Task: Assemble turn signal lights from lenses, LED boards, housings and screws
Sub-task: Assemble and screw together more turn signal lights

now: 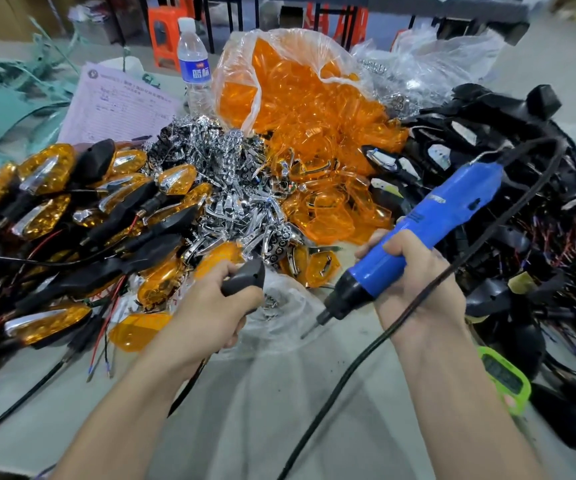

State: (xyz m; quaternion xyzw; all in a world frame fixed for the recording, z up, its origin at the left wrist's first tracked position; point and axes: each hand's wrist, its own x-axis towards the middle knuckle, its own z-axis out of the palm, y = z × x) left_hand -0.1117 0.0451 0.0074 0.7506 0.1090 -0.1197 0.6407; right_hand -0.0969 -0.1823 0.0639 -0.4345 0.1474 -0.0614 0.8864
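The grey worktop [269,410] carries almost everything, and its far half is covered with parts. On the right lies a big heap of black housings [508,140] with thin wires. Behind the middle, a clear bag of orange lenses [300,98] lies open, and many lenses spill out in front of it. On the left is a pile of finished lights [47,188], orange and black, with red and black wires hanging toward the near edge. Between this pile and the lenses lies a mound of chrome reflector parts [231,188]. The right hand [414,282] grips a blue electric screwdriver [428,223] around its body, the bit tilted down to the left (its black cable runs over the wrist). The left hand [210,313] is closed around one dark housing [245,278], held just above a small clear bag of screws [272,303]. A water bottle [193,64] stands upright at the back, beside a printed sheet [117,105].
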